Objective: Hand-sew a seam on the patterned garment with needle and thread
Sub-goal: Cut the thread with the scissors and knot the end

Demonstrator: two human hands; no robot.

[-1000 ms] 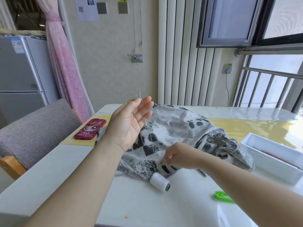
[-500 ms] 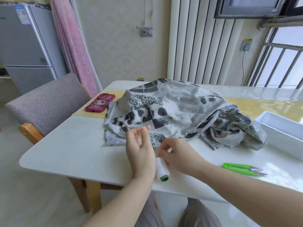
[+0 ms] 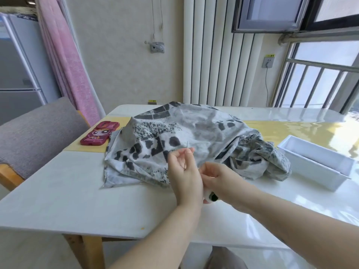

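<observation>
Chair: grey, well to the left of the garment, at the left end of the table.
Phone: in a red cartoon case, it lies flat just beside the left edge of the garment, on a yellow strip of the table.
Table: white and glossy; the garment lies on it.
Garment: pale grey cloth with black patches, crumpled in a heap on the middle of the table. Its near left corner is spread flat.
Left hand: in front of the near part of the garment, palm turned to the camera. The fingertips meet and pinch the needle; the other fingers are loosely bent.
Needle: thin, almost upright; its top end stands out above the fingertips, against the garment.
Right hand: just right of the left hand, close against it, at the near edge of the garment. The fingers are curled inward; whether they hold something I cannot tell.
Spool: white with a dark end, in front of the garment, mostly hidden under the right wrist.
Tray: white, oblong, right of the garment, near it but apart.
</observation>
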